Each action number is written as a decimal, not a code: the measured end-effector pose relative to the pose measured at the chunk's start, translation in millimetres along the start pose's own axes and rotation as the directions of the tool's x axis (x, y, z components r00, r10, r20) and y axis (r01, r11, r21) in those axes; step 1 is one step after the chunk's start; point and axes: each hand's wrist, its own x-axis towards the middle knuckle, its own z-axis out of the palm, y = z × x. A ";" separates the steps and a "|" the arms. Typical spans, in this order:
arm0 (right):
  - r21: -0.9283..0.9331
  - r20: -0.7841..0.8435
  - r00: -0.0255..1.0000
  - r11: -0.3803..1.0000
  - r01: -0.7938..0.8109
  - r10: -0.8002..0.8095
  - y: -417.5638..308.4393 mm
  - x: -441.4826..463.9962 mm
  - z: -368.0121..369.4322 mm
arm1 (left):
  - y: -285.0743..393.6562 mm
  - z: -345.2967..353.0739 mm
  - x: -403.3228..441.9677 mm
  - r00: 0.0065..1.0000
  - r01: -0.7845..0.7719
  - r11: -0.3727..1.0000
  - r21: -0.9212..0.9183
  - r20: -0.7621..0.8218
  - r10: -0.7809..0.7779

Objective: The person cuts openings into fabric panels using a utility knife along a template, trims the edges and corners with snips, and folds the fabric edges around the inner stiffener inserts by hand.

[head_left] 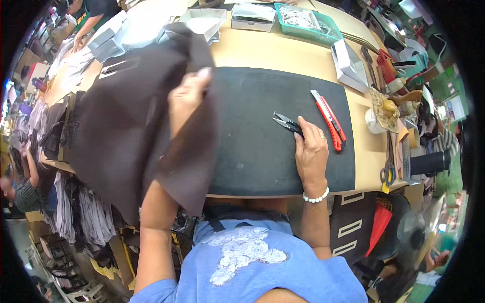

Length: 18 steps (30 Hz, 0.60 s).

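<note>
Raised at the left of the black mat [252, 151], my left hand [187, 98] is closed on a large dark brown sheet [121, 116], which hangs in folds over my forearm and is partly blurred. My right hand [311, 151] rests on the mat with its fingers closed on small black thread snips [288, 122]; their blades point to the upper left. Just right of that hand, a red utility knife [331, 123] and another red cutter beside it lie on the mat.
White boxes [252, 17] and a teal basket [308, 22] stand along the far side. A white tray [349, 65], a glue-stained cup [375, 121] and scissors [388, 175] are at the right. Other people's arms show at the upper left and left.
</note>
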 end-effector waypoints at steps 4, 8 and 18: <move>0.131 -0.060 0.987 0.981 -0.140 0.149 -0.4 4.0 -2.4 | -68.7 27.4 16.8 0.890 -0.033 0.999 0.028 0.455 0.016; 0.162 -0.083 0.980 0.973 -0.166 0.181 3.1 2.2 -1.0 | -50.5 -5.6 -10.7 0.748 -0.568 0.657 0.496 0.644 0.160; 0.710 -0.226 0.879 0.689 -0.146 0.420 -19.0 4.8 -29.0 | -60.2 3.0 -129.8 0.536 -0.784 0.399 0.475 0.843 0.049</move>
